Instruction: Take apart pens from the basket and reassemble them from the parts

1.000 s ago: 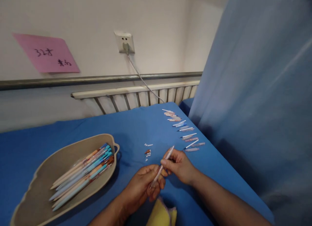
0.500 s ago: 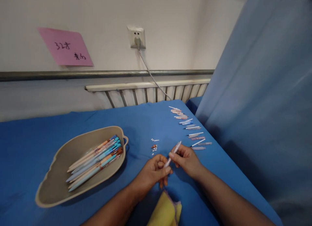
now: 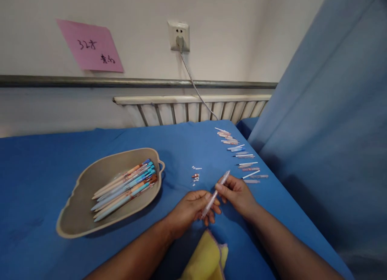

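Note:
A slim pale pinkish pen (image 3: 215, 196) is held slanting between my two hands above the blue cloth. My right hand (image 3: 237, 194) pinches its upper part between thumb and fingers. At the lower end, the fingers of my left hand (image 3: 195, 210) lie behind and under the pen, with the thumb close beside it. Just beyond the hands are small white and orange-brown parts (image 3: 195, 177) in a loose cluster. Near the right edge of the bed lie several pen barrels and white refills (image 3: 248, 165) in small groups.
A beige tray (image 3: 70, 219) with several assembled pens (image 3: 125, 189) stands at the left. A yellow cloth (image 3: 204, 256) lies in front of me. Behind are a white railing (image 3: 169, 99) and a plugged-in cable (image 3: 193, 82). A blue curtain (image 3: 326, 123) hangs at the right.
The view has shifted, so the surroundings sit slightly higher and further right. My left thumb has come off the pen's front, leaving more of its lower part visible. My right hand still pinches it.

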Demonstrator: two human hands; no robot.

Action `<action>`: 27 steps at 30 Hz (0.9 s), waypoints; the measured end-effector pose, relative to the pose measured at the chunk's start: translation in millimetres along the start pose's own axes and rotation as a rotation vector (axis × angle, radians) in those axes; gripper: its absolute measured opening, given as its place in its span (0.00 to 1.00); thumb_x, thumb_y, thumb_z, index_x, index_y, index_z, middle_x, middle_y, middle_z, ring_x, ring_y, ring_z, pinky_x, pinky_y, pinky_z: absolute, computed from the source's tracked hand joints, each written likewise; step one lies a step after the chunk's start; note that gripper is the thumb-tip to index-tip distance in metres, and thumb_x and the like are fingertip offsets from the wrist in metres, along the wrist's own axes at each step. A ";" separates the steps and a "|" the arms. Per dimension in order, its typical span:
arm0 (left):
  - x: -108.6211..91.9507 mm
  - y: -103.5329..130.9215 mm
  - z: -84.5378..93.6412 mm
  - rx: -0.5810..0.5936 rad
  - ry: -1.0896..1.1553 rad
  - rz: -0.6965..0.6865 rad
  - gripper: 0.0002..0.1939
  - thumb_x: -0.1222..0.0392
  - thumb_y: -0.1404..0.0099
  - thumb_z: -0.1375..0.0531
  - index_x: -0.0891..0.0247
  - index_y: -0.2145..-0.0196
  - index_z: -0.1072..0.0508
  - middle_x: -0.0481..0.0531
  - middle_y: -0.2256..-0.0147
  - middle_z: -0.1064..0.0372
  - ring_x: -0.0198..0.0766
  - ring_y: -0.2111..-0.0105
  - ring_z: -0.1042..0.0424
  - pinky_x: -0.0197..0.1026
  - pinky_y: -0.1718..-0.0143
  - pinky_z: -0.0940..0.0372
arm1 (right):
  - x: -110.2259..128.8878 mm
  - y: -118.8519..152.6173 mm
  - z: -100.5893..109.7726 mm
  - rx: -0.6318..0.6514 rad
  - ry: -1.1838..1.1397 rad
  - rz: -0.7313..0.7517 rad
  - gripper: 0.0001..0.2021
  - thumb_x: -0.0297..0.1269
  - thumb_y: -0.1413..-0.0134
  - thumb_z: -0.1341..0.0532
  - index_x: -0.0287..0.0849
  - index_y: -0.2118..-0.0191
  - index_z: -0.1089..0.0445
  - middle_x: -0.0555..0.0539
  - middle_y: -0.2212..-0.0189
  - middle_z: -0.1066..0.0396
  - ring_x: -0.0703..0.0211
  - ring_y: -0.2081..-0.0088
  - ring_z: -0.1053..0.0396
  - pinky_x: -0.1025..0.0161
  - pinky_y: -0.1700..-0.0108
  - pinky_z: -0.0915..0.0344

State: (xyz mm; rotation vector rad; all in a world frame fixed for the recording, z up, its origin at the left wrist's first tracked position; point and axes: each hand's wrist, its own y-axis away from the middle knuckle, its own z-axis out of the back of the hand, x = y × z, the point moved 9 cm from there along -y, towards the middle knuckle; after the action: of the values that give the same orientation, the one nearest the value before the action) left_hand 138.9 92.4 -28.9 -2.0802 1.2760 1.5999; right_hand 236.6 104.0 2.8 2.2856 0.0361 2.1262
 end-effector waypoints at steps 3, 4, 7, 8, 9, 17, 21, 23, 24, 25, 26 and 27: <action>1.2 0.4 -2.8 0.027 0.053 0.009 0.22 0.42 0.40 0.44 0.67 0.64 0.33 0.58 0.68 0.27 0.34 0.78 0.28 0.33 0.80 0.38 | -3.4 -0.9 1.8 0.003 -0.001 -0.002 0.16 0.50 0.53 0.37 0.40 0.74 0.36 0.55 0.83 0.38 0.68 0.82 0.44 0.67 0.78 0.46; 0.5 0.1 -1.6 0.014 0.044 -0.004 0.21 0.43 0.41 0.42 0.66 0.63 0.34 0.57 0.67 0.27 0.34 0.78 0.28 0.33 0.80 0.38 | -4.8 -0.9 1.7 0.005 0.007 -0.005 0.16 0.49 0.53 0.37 0.40 0.74 0.35 0.54 0.82 0.37 0.68 0.82 0.43 0.67 0.78 0.46; -2.1 -1.5 4.1 -0.045 -0.034 -0.052 0.19 0.49 0.47 0.35 0.64 0.66 0.35 0.52 0.69 0.27 0.32 0.80 0.29 0.31 0.82 0.40 | -8.9 0.5 -2.6 0.028 0.021 -0.026 0.16 0.49 0.55 0.35 0.40 0.74 0.35 0.54 0.82 0.36 0.68 0.81 0.42 0.67 0.77 0.45; -2.6 -1.9 4.7 -0.050 -0.051 -0.060 0.18 0.50 0.47 0.34 0.65 0.68 0.35 0.51 0.70 0.27 0.31 0.81 0.30 0.30 0.82 0.41 | -9.4 1.2 -4.1 0.033 0.017 -0.031 0.16 0.48 0.55 0.35 0.40 0.74 0.36 0.54 0.82 0.37 0.68 0.81 0.42 0.67 0.77 0.45; -2.4 -2.2 4.5 -0.045 -0.057 -0.060 0.17 0.50 0.46 0.35 0.65 0.69 0.35 0.51 0.72 0.27 0.30 0.81 0.31 0.30 0.83 0.42 | -9.3 1.9 -5.0 0.033 0.013 -0.034 0.16 0.49 0.55 0.35 0.40 0.75 0.36 0.54 0.82 0.37 0.68 0.81 0.42 0.68 0.78 0.45; 2.8 -0.2 -2.6 0.031 0.044 -0.004 0.18 0.46 0.41 0.41 0.66 0.64 0.33 0.54 0.69 0.27 0.31 0.80 0.30 0.32 0.81 0.40 | -1.4 2.1 2.8 -0.025 0.037 -0.008 0.16 0.49 0.53 0.37 0.41 0.74 0.36 0.55 0.83 0.39 0.68 0.81 0.44 0.68 0.78 0.46; 2.1 -1.0 0.5 0.020 0.028 -0.016 0.16 0.49 0.43 0.37 0.65 0.68 0.34 0.49 0.73 0.29 0.29 0.83 0.33 0.30 0.83 0.42 | 0.2 2.1 5.7 -0.048 0.072 0.010 0.16 0.50 0.54 0.37 0.41 0.74 0.35 0.56 0.84 0.41 0.68 0.82 0.44 0.68 0.79 0.47; 3.3 -0.2 -1.3 0.047 0.041 0.016 0.17 0.47 0.41 0.41 0.67 0.68 0.31 0.51 0.74 0.29 0.30 0.82 0.32 0.31 0.82 0.42 | 1.5 2.2 5.0 -0.045 0.055 0.019 0.16 0.50 0.53 0.37 0.41 0.74 0.35 0.56 0.83 0.41 0.68 0.82 0.44 0.67 0.78 0.46; 3.8 0.3 -2.4 0.058 0.049 0.031 0.18 0.47 0.40 0.42 0.68 0.67 0.30 0.53 0.74 0.28 0.31 0.82 0.32 0.32 0.82 0.41 | 1.9 2.2 4.3 -0.039 0.043 0.020 0.16 0.50 0.53 0.37 0.40 0.74 0.35 0.55 0.83 0.41 0.68 0.81 0.44 0.67 0.78 0.46; 3.7 0.7 -2.9 0.063 0.057 0.037 0.19 0.46 0.39 0.43 0.68 0.66 0.30 0.54 0.73 0.28 0.31 0.81 0.31 0.32 0.81 0.41 | 2.0 2.1 3.5 -0.033 0.032 0.018 0.16 0.50 0.52 0.38 0.40 0.73 0.36 0.55 0.83 0.40 0.68 0.81 0.44 0.67 0.78 0.46; 2.8 0.7 -2.6 0.056 0.062 0.030 0.20 0.45 0.39 0.44 0.68 0.64 0.30 0.54 0.72 0.28 0.31 0.81 0.31 0.32 0.81 0.41 | 1.8 2.0 3.0 -0.030 0.025 0.014 0.16 0.50 0.52 0.38 0.40 0.73 0.36 0.55 0.83 0.40 0.68 0.81 0.44 0.67 0.77 0.46; 1.2 0.4 -1.2 0.039 0.059 0.010 0.19 0.45 0.39 0.43 0.67 0.64 0.31 0.54 0.71 0.28 0.31 0.81 0.31 0.32 0.82 0.41 | 1.4 1.9 2.8 -0.030 0.024 0.010 0.16 0.50 0.52 0.38 0.40 0.74 0.36 0.55 0.83 0.40 0.68 0.81 0.44 0.67 0.77 0.46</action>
State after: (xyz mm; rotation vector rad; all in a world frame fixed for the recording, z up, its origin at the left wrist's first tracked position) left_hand 139.5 90.8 -29.3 -2.1158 1.3279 1.5162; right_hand 239.5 102.2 4.0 2.2486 -0.0065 2.1439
